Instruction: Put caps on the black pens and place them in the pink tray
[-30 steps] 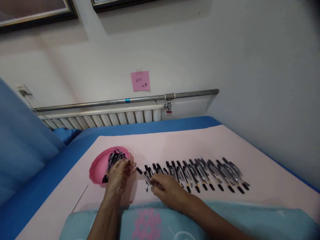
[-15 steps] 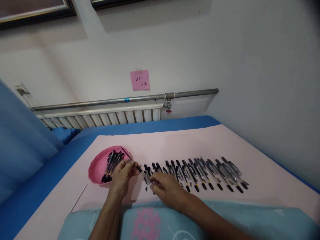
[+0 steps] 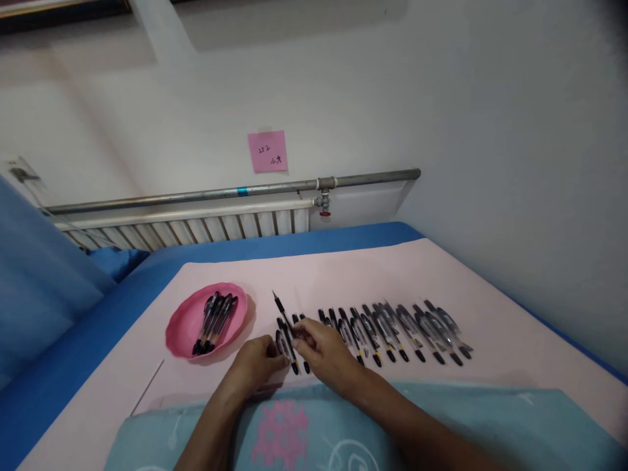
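Observation:
My left hand (image 3: 256, 364) and my right hand (image 3: 324, 350) meet at the left end of a long row of black pens (image 3: 392, 327) laid side by side on pink paper (image 3: 343, 275). Both hands pinch one black pen (image 3: 283, 316), which points up and away with its thin tip at the far end. The left fingers are closed on its lower end; the right fingers grip its barrel. To the left, a pink dish (image 3: 182, 322) holds several more black pens (image 3: 213, 315).
The pink paper lies on a blue-covered surface (image 3: 304, 241) against a white wall with a radiator (image 3: 186, 229) and a metal pipe (image 3: 275, 188). A pink sticky note (image 3: 267, 150) hangs above. A light blue patterned cloth (image 3: 294, 438) covers the near edge.
Both hands moved right from the dish to the row's left end. The pen swung from lying across between the hands to pointing away, upright. The view shifted slightly down and left.

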The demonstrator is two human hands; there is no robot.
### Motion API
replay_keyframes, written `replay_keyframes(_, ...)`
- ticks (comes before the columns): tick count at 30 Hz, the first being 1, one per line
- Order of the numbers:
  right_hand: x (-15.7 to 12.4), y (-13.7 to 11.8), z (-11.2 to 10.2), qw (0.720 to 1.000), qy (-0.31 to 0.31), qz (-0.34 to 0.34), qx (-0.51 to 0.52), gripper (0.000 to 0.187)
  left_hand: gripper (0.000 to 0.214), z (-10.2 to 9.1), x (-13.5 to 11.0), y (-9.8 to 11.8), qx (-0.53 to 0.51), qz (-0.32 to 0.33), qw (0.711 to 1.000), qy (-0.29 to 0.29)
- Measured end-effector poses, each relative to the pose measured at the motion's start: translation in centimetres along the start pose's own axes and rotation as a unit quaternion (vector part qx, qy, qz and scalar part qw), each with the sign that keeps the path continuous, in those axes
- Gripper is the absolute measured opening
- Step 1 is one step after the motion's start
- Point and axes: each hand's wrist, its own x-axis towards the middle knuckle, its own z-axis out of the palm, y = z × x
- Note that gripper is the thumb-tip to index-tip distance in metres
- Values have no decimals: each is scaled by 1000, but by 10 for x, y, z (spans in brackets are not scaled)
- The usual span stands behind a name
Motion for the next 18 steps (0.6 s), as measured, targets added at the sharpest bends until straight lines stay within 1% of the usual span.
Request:
replay_keyframes(2, 0, 0, 0, 1000, -3, 3, -6, 6, 10, 2, 1, -1, 76, 20, 997, 17)
replay_keyframes(4, 0, 0, 0, 1000, -3, 0, -11, 6, 5, 2, 1, 0, 115, 37, 992, 19)
replay_keyframes(6, -1, 1, 0, 1000, -1, -4, -14, 7, 3, 1, -1, 2, 112, 45, 992, 24)
replay_keyframes(7, -1, 1, 0, 1000, -1, -4, -15, 7, 4, -1, -2, 3, 87, 44, 995, 29)
replay_keyframes(8, -1, 1, 0, 1000, -2, -5, -18, 8, 4, -3, -3, 5, 41, 41, 998, 34)
replay_keyframes(9, -1, 2, 0, 1000, -6, -7, -21, 8, 6, -6, -4, 6, -26, 40, 998, 34)
replay_keyframes(10, -1, 1, 0, 1000, -12, -12, -25, 9, 7, -11, -5, 7, -110, 39, 993, 30)
replay_keyframes(11, -1, 1, -1, 999, -19, -20, -31, 11, 9, -15, -6, 8, -199, 37, 979, 27)
replay_keyframes(12, -1, 1, -1, 998, -27, -30, -37, 13, 12, -21, -7, 9, -283, 38, 958, 28)
replay_keyframes(14, -1, 0, -2, 996, -43, -55, -48, 17, 20, -32, -7, 8, -406, 42, 912, 47)
replay_keyframes(16, -1, 0, -3, 994, -52, -74, -59, 19, 24, -40, -7, 6, -474, 40, 876, 74)
replay_keyframes(18, -1, 0, -4, 992, -56, -85, -69, 21, 27, -45, -6, 3, -509, 36, 856, 84)
